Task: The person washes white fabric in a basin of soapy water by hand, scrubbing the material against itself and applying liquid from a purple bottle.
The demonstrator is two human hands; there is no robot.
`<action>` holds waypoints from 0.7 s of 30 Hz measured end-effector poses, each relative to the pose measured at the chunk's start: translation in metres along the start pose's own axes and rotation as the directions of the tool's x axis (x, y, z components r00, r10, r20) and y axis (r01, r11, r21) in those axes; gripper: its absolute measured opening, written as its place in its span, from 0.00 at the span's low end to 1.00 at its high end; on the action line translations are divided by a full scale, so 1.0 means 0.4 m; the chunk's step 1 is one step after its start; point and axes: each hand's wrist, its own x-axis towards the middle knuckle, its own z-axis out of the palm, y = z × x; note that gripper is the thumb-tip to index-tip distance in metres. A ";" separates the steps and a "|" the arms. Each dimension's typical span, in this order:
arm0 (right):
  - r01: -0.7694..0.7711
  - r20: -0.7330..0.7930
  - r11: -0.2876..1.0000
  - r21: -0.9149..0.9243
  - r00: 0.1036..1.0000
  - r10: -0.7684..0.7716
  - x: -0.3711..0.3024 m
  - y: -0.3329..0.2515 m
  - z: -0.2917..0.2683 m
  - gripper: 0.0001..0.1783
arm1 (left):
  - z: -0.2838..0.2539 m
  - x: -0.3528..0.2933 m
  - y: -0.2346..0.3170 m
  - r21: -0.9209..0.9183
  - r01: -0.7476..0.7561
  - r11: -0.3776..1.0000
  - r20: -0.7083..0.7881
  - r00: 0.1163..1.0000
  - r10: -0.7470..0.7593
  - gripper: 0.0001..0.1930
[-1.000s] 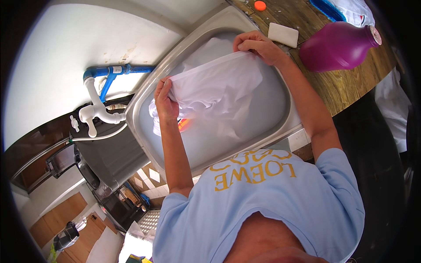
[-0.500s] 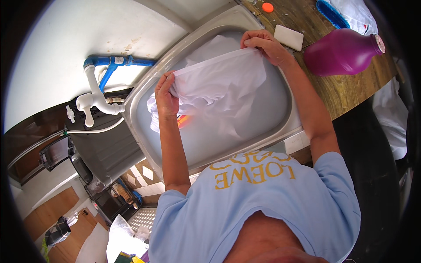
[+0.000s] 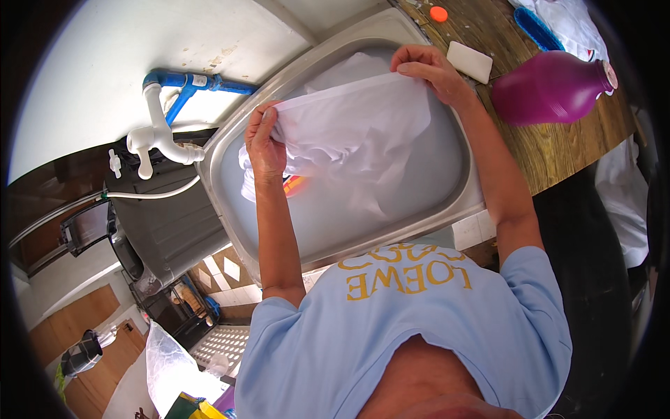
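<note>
A wet white garment (image 3: 356, 119) is stretched by its straight edge above the sink (image 3: 236, 241), which is full of cloudy water. At the left end of that edge, my left hand (image 3: 266, 146) pinches the fabric. My right hand (image 3: 431, 70) grips the other end, higher and farther off. The lower folds of the garment trail into the water, and a patch of orange and yellow print shows beside my left wrist. More white cloth lies under water behind the raised edge.
Right of the sink, a wooden counter (image 3: 569, 155) carries a white soap bar (image 3: 470, 62), a purple bottle (image 3: 544, 89), an orange cap (image 3: 438, 13), a blue brush (image 3: 537, 28) and white cloth (image 3: 576, 24). A white faucet (image 3: 155, 119) on blue pipe (image 3: 187, 91) stands at the left.
Both hands keep hold of the garment's edge, which stays stretched with little change. The whole view has shifted slightly.
</note>
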 end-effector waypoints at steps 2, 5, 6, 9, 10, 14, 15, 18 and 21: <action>0.012 0.008 1.000 -0.007 1.000 -0.012 -0.003 -0.002 0.002 0.10 | 0.006 -0.002 0.007 0.015 -0.034 0.999 -0.007 0.999 0.034 0.08; 0.017 0.006 1.000 0.002 1.000 -0.017 -0.003 -0.006 0.012 0.11 | -0.003 0.001 0.019 0.044 -0.078 0.996 -0.009 0.997 0.078 0.07; 0.021 0.003 1.000 0.008 1.000 -0.021 -0.002 -0.003 0.015 0.11 | -0.010 0.005 0.021 0.058 -0.087 0.995 -0.014 0.996 0.087 0.07; 0.045 -0.010 0.999 0.022 0.999 -0.045 -0.003 -0.001 0.015 0.12 | -0.017 0.016 0.026 0.081 -0.108 0.991 -0.051 0.992 0.112 0.08; 0.055 -0.015 0.998 0.026 0.998 -0.055 -0.004 -0.001 0.014 0.12 | -0.017 0.020 0.028 0.085 -0.114 0.990 -0.066 0.991 0.120 0.08; 0.081 -0.014 0.996 0.047 0.997 -0.080 -0.001 0.006 0.018 0.13 | -0.032 0.041 0.035 0.118 -0.161 0.980 -0.066 0.983 0.169 0.10; 0.082 -0.009 0.995 0.050 0.997 -0.081 -0.001 0.005 0.015 0.13 | -0.029 0.047 0.034 0.104 -0.164 0.981 -0.073 0.982 0.172 0.09; 0.098 -0.013 0.994 0.054 0.995 -0.098 0.003 0.005 0.018 0.14 | -0.044 0.063 0.036 0.119 -0.166 0.979 -0.071 0.982 0.175 0.12; 0.105 -0.004 0.993 0.047 0.995 -0.105 0.007 0.009 0.012 0.14 | -0.052 0.078 0.039 0.146 -0.155 0.977 -0.066 0.984 0.166 0.14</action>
